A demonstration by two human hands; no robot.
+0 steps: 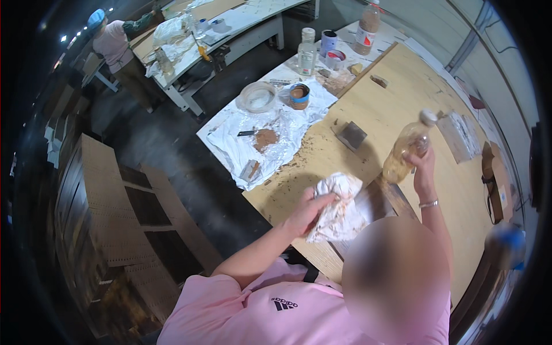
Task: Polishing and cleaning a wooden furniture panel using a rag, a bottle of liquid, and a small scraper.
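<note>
Neither of my own hands shows. A person in a pink shirt [253,310] stands close below me, bent over a plywood table [391,109]. Their hand on the picture's left [307,210] presses a crumpled, stained white cloth [339,207] onto a dark wooden piece [376,201] at the table's near edge. Their other hand [422,164], with a bracelet at the wrist, holds a clear plastic bottle [408,146] of yellowish liquid tilted above the table, its white cap up.
White plastic sheeting [253,144] covers the table's left end, with a knife, brown powder, a tape roll [299,95], a white bowl [259,96], bottles and cans. A dark block [352,135] lies mid-table. Perforated boards [115,195] stand at left. Another person [118,54] works at a far bench.
</note>
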